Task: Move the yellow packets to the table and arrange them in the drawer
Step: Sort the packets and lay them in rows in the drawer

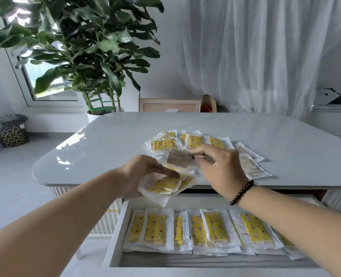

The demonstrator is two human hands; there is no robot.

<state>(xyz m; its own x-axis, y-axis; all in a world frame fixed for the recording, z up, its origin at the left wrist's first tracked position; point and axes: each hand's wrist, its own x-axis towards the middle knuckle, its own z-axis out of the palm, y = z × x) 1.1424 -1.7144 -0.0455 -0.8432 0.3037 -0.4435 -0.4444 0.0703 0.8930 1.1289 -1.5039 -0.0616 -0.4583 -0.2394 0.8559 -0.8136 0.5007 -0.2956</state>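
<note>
Open drawer lined with yellow packets (overlapping), both hands gripping more.

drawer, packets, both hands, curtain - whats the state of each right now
drawer: pulled open, a row of packets inside
packets in drawer: lying flat, overlapping
packets on table: loose pile, some face down
left hand: holds a small stack of packets
right hand: pinches one blurred packet above the table
curtain: drawn
</note>
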